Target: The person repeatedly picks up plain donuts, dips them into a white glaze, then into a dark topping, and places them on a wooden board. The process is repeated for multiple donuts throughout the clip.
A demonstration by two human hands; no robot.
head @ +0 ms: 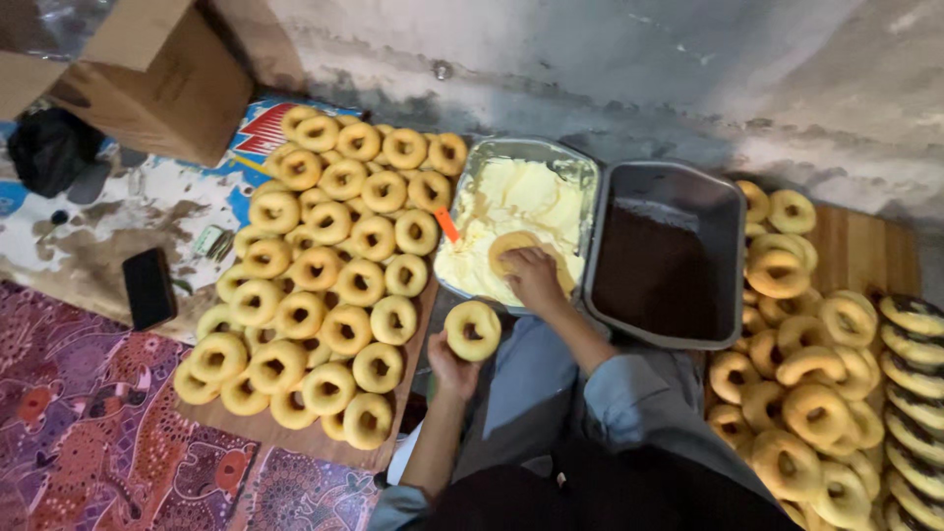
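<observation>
Left hand (452,366) is closed around a plain ring doughnut (473,330), holding it just in front of the cream tray (580,169). Off to its left, a wooden board (295,435) carries a heap of bare doughnuts (329,270), none coated as far as can be seen. Right hand (532,276), just beyond and to the right of the left one, presses a second doughnut (513,246) into the pale cream (521,202), fingers clamped over it. Right of that hand sits a dark tray of chocolate sprinkles (657,267), then more plain doughnuts (801,379). Only the few chocolate-coated ones (913,388) farthest right look finished; most remain.
</observation>
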